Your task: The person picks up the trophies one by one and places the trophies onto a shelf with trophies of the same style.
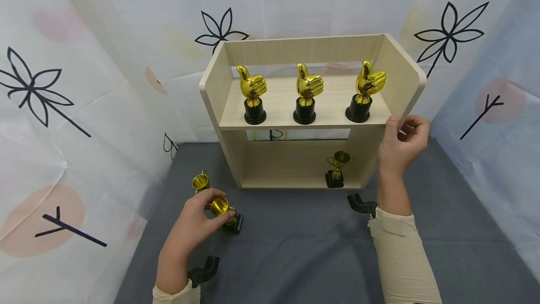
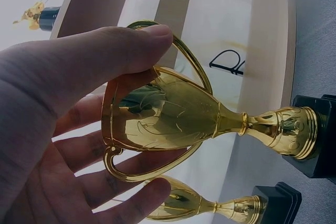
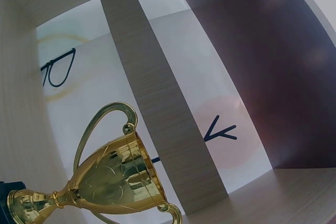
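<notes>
At seven o'clock in view, the left hand grips a gold cup, apparently the pick-up step, whose lift must clear the second cup at eight, while the right hand holds the shelf at three.

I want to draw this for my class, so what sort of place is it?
Probably an indoor tabletop set up for a demonstration, though I can't be sure. Patterned sheets screen the back and both sides, and a wooden shelf holding gold trophies stands on a grey surface.
</notes>
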`<move>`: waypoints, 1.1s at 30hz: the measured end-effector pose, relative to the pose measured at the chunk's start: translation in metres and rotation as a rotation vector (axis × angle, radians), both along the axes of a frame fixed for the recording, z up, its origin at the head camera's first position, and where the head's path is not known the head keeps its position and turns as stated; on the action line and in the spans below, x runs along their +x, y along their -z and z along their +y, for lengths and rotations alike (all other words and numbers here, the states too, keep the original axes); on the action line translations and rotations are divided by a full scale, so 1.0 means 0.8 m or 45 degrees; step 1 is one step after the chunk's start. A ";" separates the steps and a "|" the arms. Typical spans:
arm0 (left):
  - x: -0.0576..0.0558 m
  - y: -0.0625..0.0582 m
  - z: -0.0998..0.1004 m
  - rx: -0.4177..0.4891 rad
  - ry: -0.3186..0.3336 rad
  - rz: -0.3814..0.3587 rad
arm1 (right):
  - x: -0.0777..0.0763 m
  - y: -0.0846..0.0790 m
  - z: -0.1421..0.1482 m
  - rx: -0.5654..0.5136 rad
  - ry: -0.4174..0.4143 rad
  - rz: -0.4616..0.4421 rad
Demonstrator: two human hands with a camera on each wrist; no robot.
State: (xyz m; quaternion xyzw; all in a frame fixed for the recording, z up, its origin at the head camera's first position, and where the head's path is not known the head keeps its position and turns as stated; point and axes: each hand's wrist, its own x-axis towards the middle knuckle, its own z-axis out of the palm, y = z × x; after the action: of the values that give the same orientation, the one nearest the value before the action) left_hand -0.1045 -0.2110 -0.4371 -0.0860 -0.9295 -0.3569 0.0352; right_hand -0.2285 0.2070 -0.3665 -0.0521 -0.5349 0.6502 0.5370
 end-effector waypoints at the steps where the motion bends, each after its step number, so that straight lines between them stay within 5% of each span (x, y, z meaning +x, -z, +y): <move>1: 0.000 0.000 0.000 0.002 0.000 0.001 | 0.000 0.000 0.000 0.002 0.001 -0.001; 33: -0.004 0.001 0.010 0.043 0.053 -0.001 | 0.002 -0.001 -0.001 0.009 -0.007 -0.030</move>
State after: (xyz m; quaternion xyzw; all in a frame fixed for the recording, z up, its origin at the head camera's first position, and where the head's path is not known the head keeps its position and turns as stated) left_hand -0.1080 -0.2033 -0.4381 -0.1046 -0.9213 -0.3733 0.0290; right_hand -0.2267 0.2058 -0.3660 -0.0565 -0.5436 0.6492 0.5290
